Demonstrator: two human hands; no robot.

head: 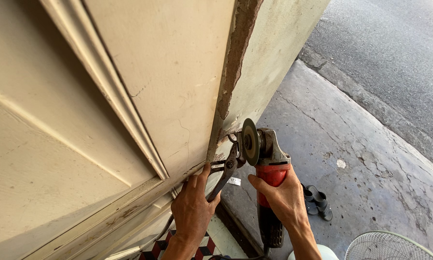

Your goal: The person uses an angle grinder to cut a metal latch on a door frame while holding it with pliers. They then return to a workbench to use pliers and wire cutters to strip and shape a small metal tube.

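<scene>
- Your left hand (192, 207) sits nearest the lens, fingers curled tight around the handles of a pair of dark pliers (226, 171), thumb stretched up along the upper handle.
- Your right hand (281, 197) wraps fully closed around the red body of an angle grinder (267, 168), just right of the other hand, the two hands near but apart.
- Pliers' jaws reach up and right to the middle of the grinder's disc (250, 142), meeting it at the hub.
- You hold the grinder upright, its grey head and disc at the top, its dark grip running down past your wrist toward the bottom edge.
- Cream panelled door (81, 120) fills the left, with a chipped plaster wall edge (238, 58) beyond it, right beside the disc.
- Grey concrete pavement (361, 159) spreads to the right; dark sandals (317, 202) lie just right of your right hand, and a wire fan guard (387, 245) shows at the lower right corner.
- Patterned floor tiles (204, 248) peek out under your left wrist.
</scene>
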